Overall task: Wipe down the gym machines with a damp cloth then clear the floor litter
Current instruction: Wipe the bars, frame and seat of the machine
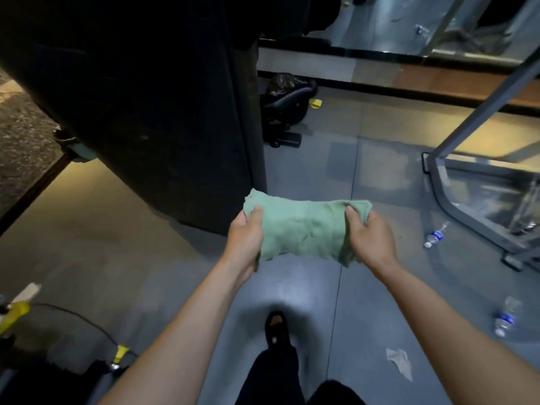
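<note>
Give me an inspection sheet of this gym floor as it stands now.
Surface: grey tiled floor, glossy, with a paler patch ahead.
Job's things: green cloth, folded, held in the air.
Clutter: plastic bottle lying beside the machine frame; second bottle nearer on the right; crumpled tissue.
Grippers: left hand and right hand each grip one end of the cloth.
Cables: black cable curving over the floor at lower left.
Surroundings: dark pillar; black bin bag by the wall.

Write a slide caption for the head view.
Both hands hold a green cloth; bottles litter the floor.
</note>
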